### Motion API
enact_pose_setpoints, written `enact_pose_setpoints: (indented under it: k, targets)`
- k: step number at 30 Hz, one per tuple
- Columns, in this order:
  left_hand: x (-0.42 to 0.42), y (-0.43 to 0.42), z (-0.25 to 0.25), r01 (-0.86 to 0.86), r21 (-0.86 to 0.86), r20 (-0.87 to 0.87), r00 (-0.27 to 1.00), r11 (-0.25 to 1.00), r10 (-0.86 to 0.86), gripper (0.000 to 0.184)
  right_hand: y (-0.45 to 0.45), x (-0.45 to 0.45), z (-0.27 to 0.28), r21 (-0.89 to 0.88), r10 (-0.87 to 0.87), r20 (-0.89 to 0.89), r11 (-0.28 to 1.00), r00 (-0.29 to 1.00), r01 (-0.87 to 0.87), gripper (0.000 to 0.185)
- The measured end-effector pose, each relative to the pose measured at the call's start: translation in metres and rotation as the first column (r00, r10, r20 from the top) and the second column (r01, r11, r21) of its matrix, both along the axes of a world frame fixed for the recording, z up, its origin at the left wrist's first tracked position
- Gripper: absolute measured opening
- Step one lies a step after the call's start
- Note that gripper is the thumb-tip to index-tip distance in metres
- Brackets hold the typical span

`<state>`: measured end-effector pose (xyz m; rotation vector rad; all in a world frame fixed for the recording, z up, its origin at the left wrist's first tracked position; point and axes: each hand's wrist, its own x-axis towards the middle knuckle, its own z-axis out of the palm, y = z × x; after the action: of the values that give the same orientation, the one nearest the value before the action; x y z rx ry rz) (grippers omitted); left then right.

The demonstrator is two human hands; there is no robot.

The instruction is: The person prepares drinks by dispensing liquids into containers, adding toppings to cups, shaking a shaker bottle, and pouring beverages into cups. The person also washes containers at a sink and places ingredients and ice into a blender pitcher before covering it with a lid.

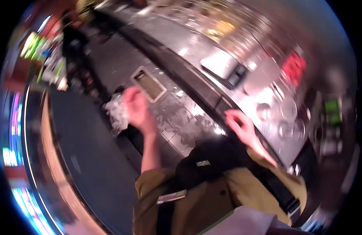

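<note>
Motion blur covers much of the view. My left hand [137, 107] is raised over the walkway, beside a crumpled clear plastic bag [117, 113]. Its fingers are smeared, and I cannot tell whether it touches the bag. My right hand [239, 124] is at the near edge of the metal counter [192, 43], its fingers loosely bent with a gap to the thumb and nothing visible between them. Closest to it on the counter are clear glasses [286, 109]. A flat device with a pale top and dark edge [224, 66] lies farther up.
A wet tiled floor [177, 117] with a rectangular framed drain [149, 84] runs between the counters. A dark counter [87, 149] stands left. Another person [75, 43] is farther along the walkway. A red item [293, 67] and containers with yellow contents [221, 29] sit right.
</note>
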<state>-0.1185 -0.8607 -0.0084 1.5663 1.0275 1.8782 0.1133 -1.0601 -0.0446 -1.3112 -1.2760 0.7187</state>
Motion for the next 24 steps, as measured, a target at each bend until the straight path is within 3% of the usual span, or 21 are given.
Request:
enact_pose_setpoints:
  k: [2,3,5,6,7,9,10,12,13,14,16,17,18,20,23,24]
  targets:
    - [-0.011,0.011,0.066,-0.027,0.22,-0.058,0.997,0.975,0.04,0.032,0.009,-0.011,-0.006,0.013,-0.164,0.095,0.986,0.982,0.163,0.031]
    - [-0.018,0.012,0.104,-0.034,0.372,-0.065,0.996,0.928,0.063,0.037,0.016,-0.008,-0.009,0.049,-0.358,0.195,0.934,0.913,0.355,0.037]
    - [-0.015,0.021,0.168,0.065,0.605,-0.063,0.997,0.794,-0.034,0.047,0.006,0.017,-0.025,0.246,-0.695,0.401,0.709,0.597,0.661,0.059]
    - [-0.01,0.035,0.184,0.191,0.686,-0.086,0.979,0.702,-0.183,0.045,0.001,0.032,-0.022,0.314,-0.786,0.434,0.589,0.44,0.744,0.069]
    - [-0.006,0.048,0.2,0.317,0.746,-0.136,0.934,0.586,-0.331,0.045,0.003,0.04,-0.017,0.321,-0.826,0.43,0.517,0.365,0.793,0.079]
    - [-0.015,0.065,0.196,0.481,0.705,-0.315,0.871,0.521,-0.377,0.043,0.013,0.071,-0.027,0.247,-0.861,0.404,0.429,0.31,0.869,0.098]
    - [-0.018,0.07,0.201,0.471,0.707,-0.265,0.868,0.528,-0.419,0.041,0.01,0.067,-0.023,0.268,-0.898,0.322,0.39,0.3,0.881,0.098]
    - [0.005,0.124,0.2,0.469,0.694,-0.149,0.836,0.546,-0.528,0.04,0.029,0.074,-0.019,0.315,-0.869,0.493,0.23,0.049,0.921,0.097]
    - [0.021,0.143,0.194,0.484,0.684,-0.09,0.799,0.546,-0.595,0.04,0.019,0.08,-0.017,0.493,-0.857,0.506,0.198,-0.094,0.847,0.095]
    - [0.02,0.16,0.176,0.483,0.606,-0.085,0.829,0.632,-0.552,0.041,0.006,0.084,-0.015,0.651,-0.836,0.501,0.191,-0.226,0.734,0.094]
    - [-0.003,0.196,0.128,0.415,0.364,-0.199,0.909,0.834,-0.366,0.049,-0.011,0.085,0.026,0.701,-0.626,0.599,0.108,-0.499,0.705,0.089]
    - [-0.022,0.218,0.097,0.4,0.097,-0.076,0.916,0.911,-0.394,0.042,-0.009,0.087,0.033,0.588,-0.469,0.709,-0.019,-0.526,0.809,0.088]
    - [-0.019,0.217,0.088,0.364,-0.195,0.022,0.93,0.911,-0.367,0.036,-0.023,0.112,0.047,0.448,-0.308,0.824,-0.157,-0.475,0.88,0.087]
    - [-0.031,0.232,0.05,0.053,-0.285,-0.012,0.998,0.957,-0.059,0.032,-0.029,0.135,0.039,0.145,-0.309,0.932,-0.162,-0.189,0.976,0.092]
    - [-0.055,0.252,0.033,-0.066,-0.283,0.004,0.998,0.957,0.07,0.034,-0.062,0.158,0.019,0.002,-0.553,0.833,0.012,0.005,1.0,0.083]
    - [-0.064,0.263,0.03,-0.059,-0.289,0.028,0.997,0.956,0.07,0.034,-0.054,0.145,0.035,0.019,-0.514,0.857,-0.047,-0.04,0.999,0.08]
